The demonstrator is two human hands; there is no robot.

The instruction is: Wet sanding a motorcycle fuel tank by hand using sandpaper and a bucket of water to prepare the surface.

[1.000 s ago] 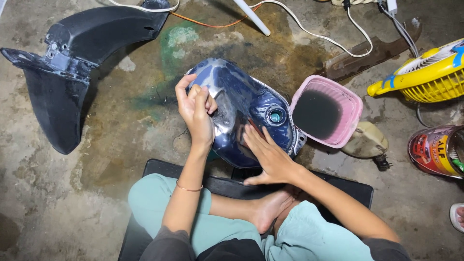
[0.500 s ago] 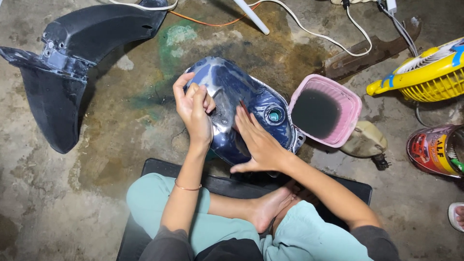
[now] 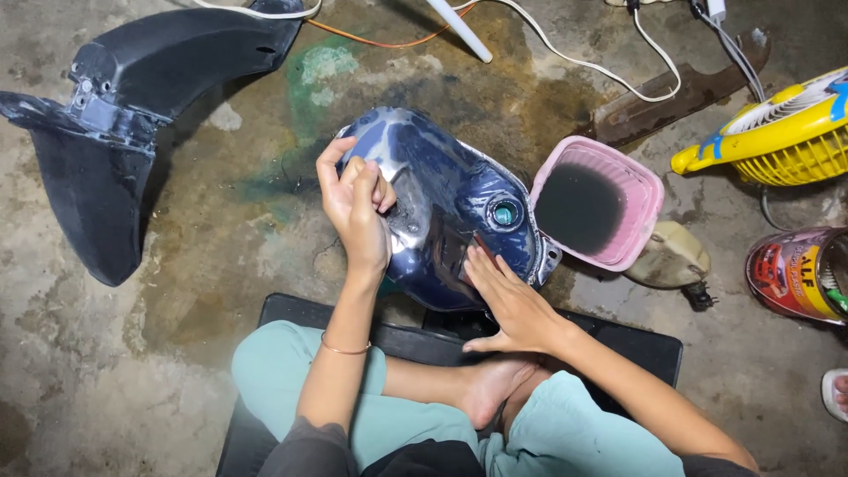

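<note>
The blue fuel tank (image 3: 450,208) sits mid-frame. The left hand (image 3: 355,208) presses curled fingers on its upper-left side. The right hand (image 3: 508,300) lies flat, fingers together, on its lower edge.

One labelled tin (image 3: 798,274), far right edge, lying on its side on concrete floor. Label red w/ yellow band. No signs or screens.

One blue fuel tank (image 3: 450,212) lying on the floor; one black fender (image 3: 115,115); one pink tub (image 3: 597,203); one yellow fan (image 3: 777,132); one can (image 3: 799,276); two hands showing.
</note>
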